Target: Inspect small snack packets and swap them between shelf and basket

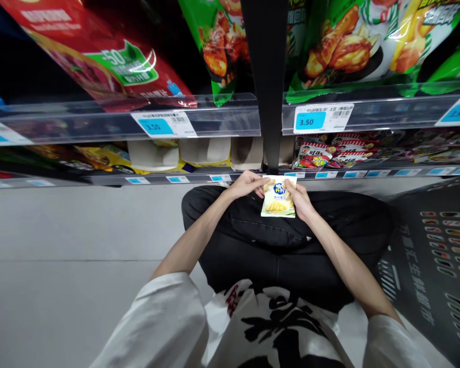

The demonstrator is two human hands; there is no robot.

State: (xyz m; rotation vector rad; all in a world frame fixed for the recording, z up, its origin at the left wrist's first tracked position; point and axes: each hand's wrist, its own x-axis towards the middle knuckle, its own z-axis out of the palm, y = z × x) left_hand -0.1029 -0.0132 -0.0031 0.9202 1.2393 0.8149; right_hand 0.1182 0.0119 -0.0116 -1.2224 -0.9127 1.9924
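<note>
A small snack packet (278,198), white and yellow with a blue label, is held out in front of me just below the lowest shelf edge. My left hand (247,185) grips its upper left corner with fingers closed. My right hand (301,198) pinches its right side. Both forearms reach forward over my black trousers (283,245), with my legs folded beneath me on the floor.
Store shelves rise ahead: large red (99,56) and green snack bags (352,46) on top, smaller packets (318,153) lower down, with price tags (322,118) on the clear rails. A black upright post (266,76) divides the shelves. A dark plastic basket (437,266) stands at my right. Grey floor (80,245) lies at the left.
</note>
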